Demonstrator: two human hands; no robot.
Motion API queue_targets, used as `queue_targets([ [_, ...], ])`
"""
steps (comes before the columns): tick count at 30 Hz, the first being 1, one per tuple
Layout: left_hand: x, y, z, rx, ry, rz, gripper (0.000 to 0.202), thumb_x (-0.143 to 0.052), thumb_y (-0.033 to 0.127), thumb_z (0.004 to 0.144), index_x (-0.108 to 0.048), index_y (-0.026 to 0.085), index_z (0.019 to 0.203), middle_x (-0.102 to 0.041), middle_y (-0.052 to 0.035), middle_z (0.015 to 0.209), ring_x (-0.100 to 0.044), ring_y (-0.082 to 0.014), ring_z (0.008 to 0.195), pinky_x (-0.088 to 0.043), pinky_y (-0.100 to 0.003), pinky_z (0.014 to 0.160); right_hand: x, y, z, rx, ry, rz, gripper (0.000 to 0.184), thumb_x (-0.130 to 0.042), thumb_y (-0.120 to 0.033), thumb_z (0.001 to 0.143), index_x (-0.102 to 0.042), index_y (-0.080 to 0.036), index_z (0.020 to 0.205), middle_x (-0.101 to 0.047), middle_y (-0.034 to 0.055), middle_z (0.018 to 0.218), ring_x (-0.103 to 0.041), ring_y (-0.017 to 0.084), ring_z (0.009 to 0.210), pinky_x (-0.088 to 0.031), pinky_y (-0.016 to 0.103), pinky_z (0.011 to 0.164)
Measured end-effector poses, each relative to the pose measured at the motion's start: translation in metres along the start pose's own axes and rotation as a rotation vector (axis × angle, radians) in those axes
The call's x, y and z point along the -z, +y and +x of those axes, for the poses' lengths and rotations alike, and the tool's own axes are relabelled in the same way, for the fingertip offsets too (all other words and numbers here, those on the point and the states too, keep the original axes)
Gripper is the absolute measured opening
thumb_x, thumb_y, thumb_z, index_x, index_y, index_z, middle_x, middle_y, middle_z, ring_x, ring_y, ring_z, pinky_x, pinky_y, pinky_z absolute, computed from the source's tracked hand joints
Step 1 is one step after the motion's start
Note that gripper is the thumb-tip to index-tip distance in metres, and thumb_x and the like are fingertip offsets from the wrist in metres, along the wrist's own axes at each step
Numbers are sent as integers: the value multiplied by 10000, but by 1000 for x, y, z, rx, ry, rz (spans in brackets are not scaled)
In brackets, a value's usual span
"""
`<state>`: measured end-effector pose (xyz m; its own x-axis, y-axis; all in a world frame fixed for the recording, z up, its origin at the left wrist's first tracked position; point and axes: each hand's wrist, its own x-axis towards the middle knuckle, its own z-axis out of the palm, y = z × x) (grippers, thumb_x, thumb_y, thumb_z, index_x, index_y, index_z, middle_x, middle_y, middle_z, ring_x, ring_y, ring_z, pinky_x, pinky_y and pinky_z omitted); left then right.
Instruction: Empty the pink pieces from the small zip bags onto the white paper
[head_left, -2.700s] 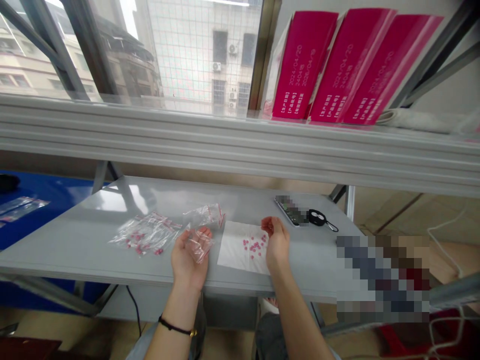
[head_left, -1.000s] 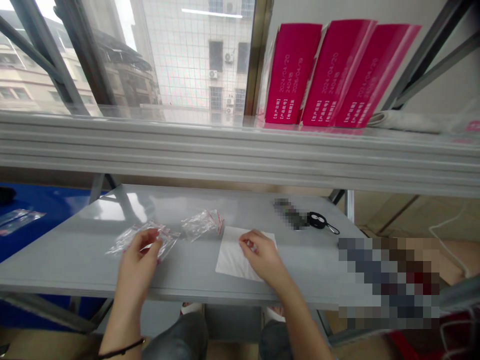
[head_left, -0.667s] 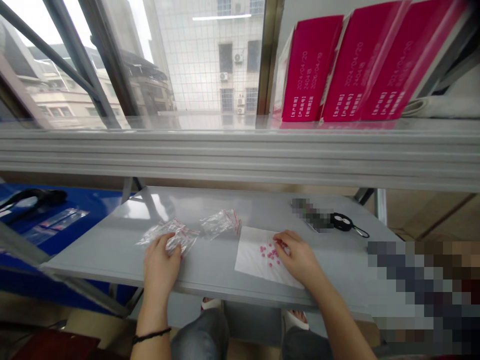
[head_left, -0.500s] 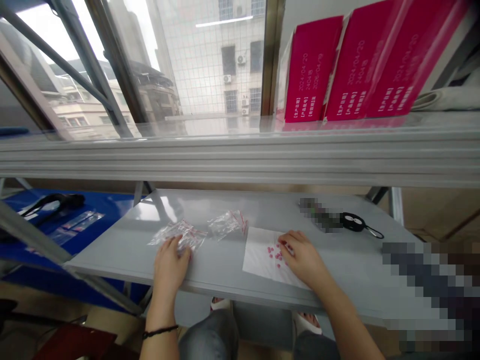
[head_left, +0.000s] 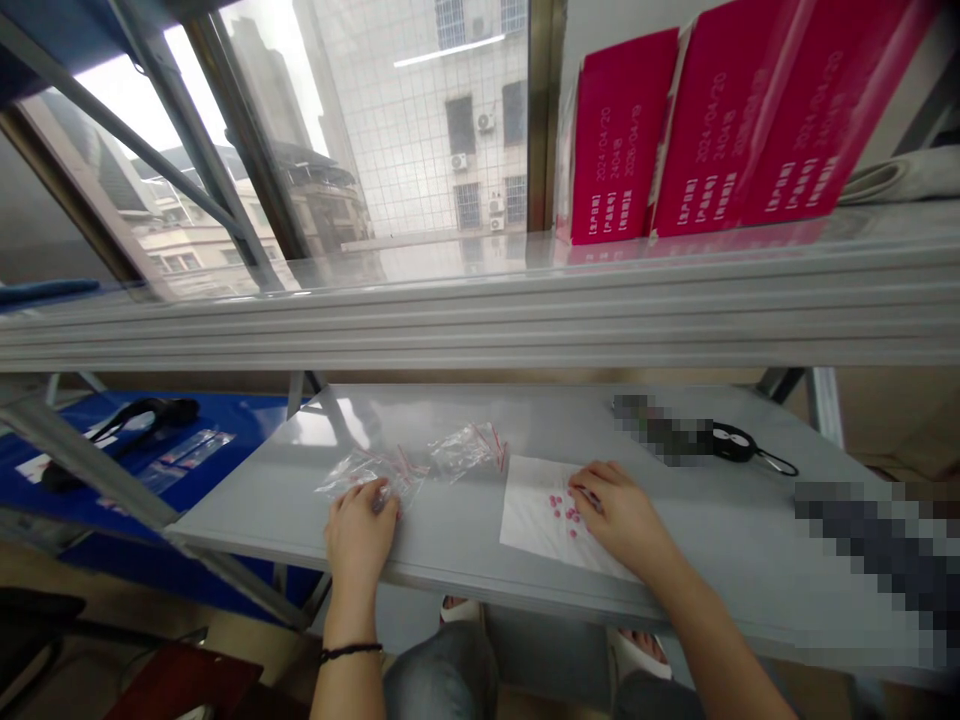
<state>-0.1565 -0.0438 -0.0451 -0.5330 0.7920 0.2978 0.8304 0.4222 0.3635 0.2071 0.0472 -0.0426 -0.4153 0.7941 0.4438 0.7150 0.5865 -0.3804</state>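
From the head camera, both forearms reach forward from the bottom of the view onto a grey table top (head_left: 255, 520). The left hand (head_left: 360, 545) lies palm down with its fingers (head_left: 358, 500) curved over the near edge of a clear plastic bag (head_left: 367, 478). The hand is only partly closed, and it cannot be told whether it grips the thin, crinkled plastic or only rests on it. A black cord bracelet (head_left: 350, 652) circles the left wrist.

The right hand (head_left: 622, 515) is also palm down, half curled, with its fingertips (head_left: 589, 492) drawn together at the edge of a white paper sheet (head_left: 536, 530). Small, round pink pills (head_left: 562, 510) lie in a loose scatter on the paper, just beside those fingertips. Whether the fingers hold a pill cannot be told.

A second clear plastic bag (head_left: 466, 450), creased and with red-edged seals, lies between the first bag and the paper. Beyond the right hand sits a black key fob (head_left: 733, 441) on a thin loop, next to a blurred flat object (head_left: 660, 435). Pink cardboard boxes (head_left: 622, 140) stand on the shelf above.
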Motion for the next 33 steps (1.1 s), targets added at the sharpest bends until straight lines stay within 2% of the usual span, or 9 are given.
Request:
queue_targets([
  [5, 2, 4, -1, 51, 3, -14, 402, -562, 373, 890, -707, 184, 1214, -699, -123, 992, -626, -354, 1024, -481, -470, 919, -2, 3, 0, -7, 0, 38, 237, -495, -210, 940, -722, -196, 875, -706, 75, 906, -626, 250, 910, -473, 381, 859],
  [10, 5, 6, -3, 116, 52, -47, 476, -573, 368, 888, -639, 176, 1318, -588, -153, 1147, -671, -266, 886, -509, -416, 896, -1, 4, -2, -14, 21, 81, 238, -490, -221, 935, -713, -195, 858, -704, 76, 898, -633, 248, 900, -477, 381, 856],
  [12, 4, 5, -3, 124, 61, -51, 477, -571, 361, 890, -642, 157, 1316, -577, -162, 1156, -672, -273, 898, -510, -415, 897, 0, 3, -2, -20, 46, 95, 226, -501, -225, 927, -715, -198, 861, -705, 75, 900, -638, 248, 899, -482, 376, 850],
  [15, 4, 3, -2, 103, 41, -41, 379, -543, 338, 902, -720, 156, 1183, -616, -152, 1086, -667, -297, 951, -502, -406, 890, 3, 2, -3, -33, 86, 101, 206, -520, -240, 921, -717, -209, 866, -705, 70, 908, -645, 250, 901, -485, 374, 853],
  [17, 4, 2, -1, 86, 16, -30, 314, -510, 327, 915, -763, 185, 1034, -641, -127, 995, -670, -301, 918, -497, -401, 855, 3, 3, -4, -36, 96, 100, 210, -519, -252, 930, -715, -212, 871, -702, 71, 913, -645, 252, 910, -484, 375, 859],
  [19, 4, 3, -1, 80, 1, -14, 313, -476, 324, 929, -762, 200, 961, -646, -113, 931, -670, -307, 882, -488, -405, 815, 3, 4, -4, -35, 99, 100, 219, -511, -257, 939, -716, -211, 878, -701, 74, 917, -646, 253, 915, -487, 377, 859],
  [24, 5, 5, -3, 81, -7, 22, 295, -452, 325, 945, -718, 200, 943, -656, -118, 959, -665, -312, 910, -464, -405, 790, 2, 6, -6, -35, 119, 118, 213, -519, -264, 928, -722, -210, 891, -707, 77, 934, -654, 253, 923, -501, 374, 855],
  [29, 5, 6, -3, 91, -12, 25, 273, -516, 431, 922, -669, 206, 927, -663, -99, 932, -653, -323, 922, -458, -413, 788, 4, 4, -7, -52, 127, 106, 228, -510, -270, 931, -726, -215, 884, -704, 77, 923, -651, 252, 904, -500, 379, 854],
  [33, 4, 4, -3, 79, -16, 24, 247, -519, 406, 916, -681, 221, 939, -658, -89, 922, -650, -313, 890, -455, -406, 767, 6, 1, -7, -65, 152, 119, 224, -513, -267, 925, -724, -213, 874, -707, 84, 926, -646, 255, 906, -502, 386, 851],
])
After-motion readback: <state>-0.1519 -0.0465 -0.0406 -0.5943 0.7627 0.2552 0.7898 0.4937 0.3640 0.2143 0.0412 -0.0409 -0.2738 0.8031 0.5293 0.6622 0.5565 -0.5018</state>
